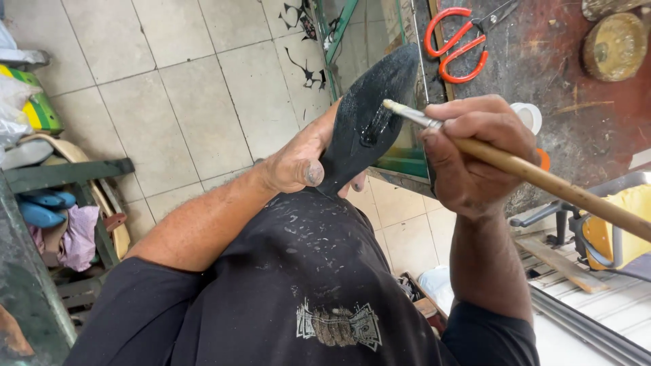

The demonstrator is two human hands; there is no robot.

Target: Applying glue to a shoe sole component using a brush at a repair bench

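Two hands at work over a tiled floor, pale square tiles with dark cracks near the top of the view.

Workbench: dark, stained top at upper right, its edge running down behind the right hand.

Black shirt: speckled with pale flecks, filling the lower middle of the view.

Shoe sole: black, long and tapered, held up above the chest with its broad end pointing away (a wet, glossy patch shows near its middle). It sits between the two hands, in front of the bench edge.

Left hand: grasps the narrow near end of the sole, thumb pressed along its left side, fingers wrapped beneath and mostly hidden.

Right hand: clenched around a brush, fingers curled tight over the handle.

Brush: long pale wooden handle running out to the lower right, metal ferrule and light bristle tip resting on the sole's right edge.

Scissors: orange handles, lying on the bench top above the right hand.

Round wooden block: on the bench at upper right.

Small white round lid or pot: just behind the right hand, partly hidden.
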